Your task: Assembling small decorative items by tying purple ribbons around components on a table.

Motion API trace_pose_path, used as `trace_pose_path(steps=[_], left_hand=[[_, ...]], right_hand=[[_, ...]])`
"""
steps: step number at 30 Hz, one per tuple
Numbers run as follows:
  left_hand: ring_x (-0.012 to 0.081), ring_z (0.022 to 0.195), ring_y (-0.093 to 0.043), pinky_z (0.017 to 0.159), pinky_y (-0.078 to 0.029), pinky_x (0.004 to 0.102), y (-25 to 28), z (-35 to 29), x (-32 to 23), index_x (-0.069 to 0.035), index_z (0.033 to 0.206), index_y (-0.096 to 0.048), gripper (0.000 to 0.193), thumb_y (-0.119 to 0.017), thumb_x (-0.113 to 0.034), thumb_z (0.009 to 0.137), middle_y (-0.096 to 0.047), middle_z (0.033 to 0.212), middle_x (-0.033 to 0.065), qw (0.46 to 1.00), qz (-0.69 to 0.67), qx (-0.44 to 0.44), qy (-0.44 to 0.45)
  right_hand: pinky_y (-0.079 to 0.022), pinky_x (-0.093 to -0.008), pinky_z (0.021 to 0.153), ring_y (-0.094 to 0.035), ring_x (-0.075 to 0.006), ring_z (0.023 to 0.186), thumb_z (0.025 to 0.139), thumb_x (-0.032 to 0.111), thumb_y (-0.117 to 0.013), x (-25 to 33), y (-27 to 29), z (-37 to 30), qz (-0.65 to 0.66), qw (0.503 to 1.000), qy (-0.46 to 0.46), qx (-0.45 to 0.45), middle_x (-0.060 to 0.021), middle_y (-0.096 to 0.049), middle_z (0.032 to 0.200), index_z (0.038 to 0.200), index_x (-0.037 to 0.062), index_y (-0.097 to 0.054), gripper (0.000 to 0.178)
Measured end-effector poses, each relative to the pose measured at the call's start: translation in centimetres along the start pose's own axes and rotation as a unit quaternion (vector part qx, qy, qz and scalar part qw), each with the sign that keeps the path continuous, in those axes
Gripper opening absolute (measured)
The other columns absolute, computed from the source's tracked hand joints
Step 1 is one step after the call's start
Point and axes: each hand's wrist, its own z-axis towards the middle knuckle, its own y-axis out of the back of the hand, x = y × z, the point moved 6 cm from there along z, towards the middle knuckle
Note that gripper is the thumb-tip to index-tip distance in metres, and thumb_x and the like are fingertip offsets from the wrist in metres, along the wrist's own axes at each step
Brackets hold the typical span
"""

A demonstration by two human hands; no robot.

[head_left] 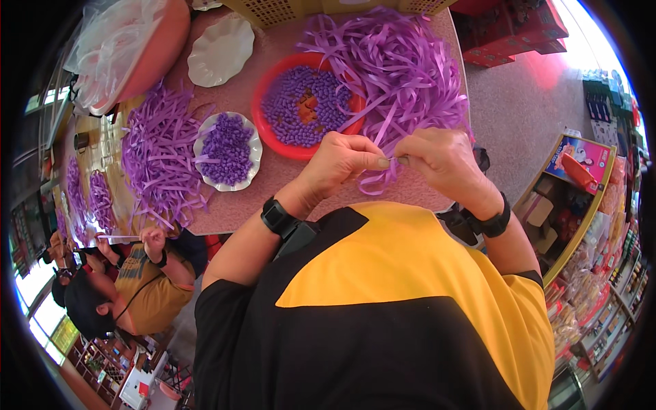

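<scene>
My left hand [346, 164] and my right hand [444, 164] meet in front of my chest, each pinching a thin purple ribbon [380, 182] between thumb and fingertips. A loop of this ribbon dangles below the fingers. Whether a bead sits between the fingertips is too small to tell. Beyond my left hand stands a red bowl [260, 126] with many small purple beads [287, 102] in it. Behind my right hand a large heap of loose purple ribbons [403, 68] covers the table's right side.
A scalloped white plate [256, 154] holds more purple beads, beside a second ribbon heap [160, 150]. Another white plate [222, 51], a pink tub [147, 65] with plastic bags and a yellow crate [273, 10] stand farther back. At left a person [137, 287] holds a ribbon.
</scene>
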Motion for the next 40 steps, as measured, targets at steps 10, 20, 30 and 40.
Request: trace_pose_path(steps=[10,20,30,40], left_hand=[[0.0053,0.068,-0.053,0.063,-0.041,0.0213,5.3,-1.0,-0.2,-0.004,0.083,-0.070,0.009,-0.071,-0.014,0.085,-0.059,0.072,-0.0044,0.983,0.164,-0.017,-0.087],[0.0048,0.075,-0.053,0.069,-0.042,0.0218,3.8,-1.5,-0.1,-0.001,0.091,-0.070,0.012,-0.069,-0.013,0.088,-0.059,0.078,-0.0038,0.982,0.165,0.082,-0.046],[0.0067,0.078,-0.057,0.071,-0.044,0.0210,7.5,-11.9,-11.7,0.000,0.093,-0.072,0.013,-0.068,-0.008,0.083,-0.066,0.084,-0.0006,0.974,0.171,-0.017,-0.145],[0.0030,0.060,-0.043,0.058,-0.032,0.0181,31.0,-32.9,-18.7,0.000,0.105,-0.071,0.018,-0.065,-0.011,0.093,-0.053,0.068,-0.0051,0.746,0.340,-0.533,-0.209]], right_hand=[[-0.046,-0.0262,0.059,-0.058,-0.0080,0.065,0.083,0.003,-0.066,-7.6,6.3,-4.8,0.202,0.945,-0.257,-0.009,-0.0009,-0.064,0.073,0.092,0.0016,-0.070,0.010],[-0.041,-0.0243,0.054,-0.056,-0.0098,0.063,0.088,0.020,-0.066,-5.6,-2.6,-3.9,0.467,0.837,-0.282,0.042,-0.0061,-0.067,0.085,0.094,0.0031,-0.069,0.019],[-0.038,-0.0214,0.051,-0.056,-0.0097,0.058,0.095,0.015,-0.060,-5.0,-13.1,2.3,0.536,0.789,-0.281,0.109,-0.0016,-0.061,0.079,0.101,0.0046,-0.065,0.013],[-0.034,-0.0207,0.051,-0.060,-0.0089,0.060,0.093,0.016,-0.063,-11.1,-9.6,-1.8,0.369,0.867,-0.332,-0.036,-0.0002,-0.067,0.078,0.111,0.0049,-0.067,0.022]])
